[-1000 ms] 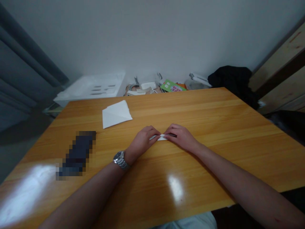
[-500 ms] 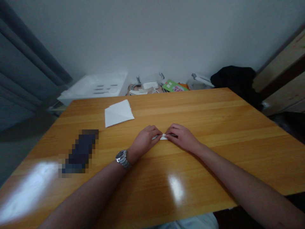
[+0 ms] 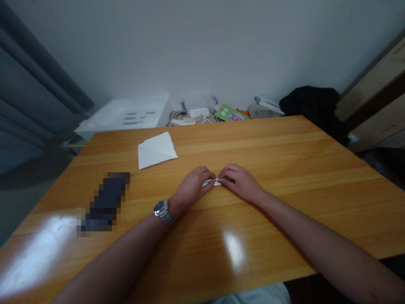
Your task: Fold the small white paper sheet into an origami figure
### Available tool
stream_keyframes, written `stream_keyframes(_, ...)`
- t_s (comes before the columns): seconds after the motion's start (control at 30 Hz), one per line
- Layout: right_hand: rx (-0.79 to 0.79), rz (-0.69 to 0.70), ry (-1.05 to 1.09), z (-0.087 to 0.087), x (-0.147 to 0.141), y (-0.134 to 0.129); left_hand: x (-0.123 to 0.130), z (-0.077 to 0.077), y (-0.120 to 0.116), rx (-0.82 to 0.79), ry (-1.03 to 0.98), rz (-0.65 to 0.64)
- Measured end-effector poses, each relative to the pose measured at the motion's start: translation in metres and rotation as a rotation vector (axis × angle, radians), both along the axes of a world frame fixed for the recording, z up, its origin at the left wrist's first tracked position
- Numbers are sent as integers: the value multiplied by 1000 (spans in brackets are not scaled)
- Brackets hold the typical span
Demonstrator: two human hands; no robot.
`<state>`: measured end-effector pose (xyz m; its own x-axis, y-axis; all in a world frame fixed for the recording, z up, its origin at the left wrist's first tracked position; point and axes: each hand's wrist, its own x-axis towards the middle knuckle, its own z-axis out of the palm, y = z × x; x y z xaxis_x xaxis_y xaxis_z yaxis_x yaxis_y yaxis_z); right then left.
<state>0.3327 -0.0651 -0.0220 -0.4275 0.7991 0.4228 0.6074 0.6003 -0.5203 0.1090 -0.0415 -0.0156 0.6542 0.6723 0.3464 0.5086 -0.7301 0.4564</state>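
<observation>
A small piece of folded white paper [image 3: 217,183] lies low over the middle of the wooden table, mostly hidden by fingers. My left hand [image 3: 196,182] pinches its left side between thumb and fingers, and a silver watch [image 3: 162,211] circles that wrist. From the right, my right hand [image 3: 241,180] pinches the same paper, its fingertips almost meeting those of the left. The exact shape of the folds is too small to make out.
White paper sheets [image 3: 157,151] lie stacked at the table's back left. A blurred-out dark object [image 3: 106,200] rests left of my arm. Beyond the far edge of the table [image 3: 284,143] are a white plastic tray [image 3: 126,110], a green booklet [image 3: 230,113] and a black cloth-like heap [image 3: 311,103].
Both hands keep their grip on the paper, and the fingertips have shifted only slightly. The right fingers sit a touch further left. Otherwise the table looks the same.
</observation>
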Motion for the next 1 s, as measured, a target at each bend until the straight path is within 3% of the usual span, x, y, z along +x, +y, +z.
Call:
stream_keyframes(0.23,6,10,4,1,-1,0,0,1,0,-23,-33,-34)
stream_keyframes(0.5,-56,-63,94,5,8,2,-1,5,1,-43,-82,53)
stream_keyframes(1.0,-67,-102,200,5,14,3,-2,8,0,-1,-114,73)
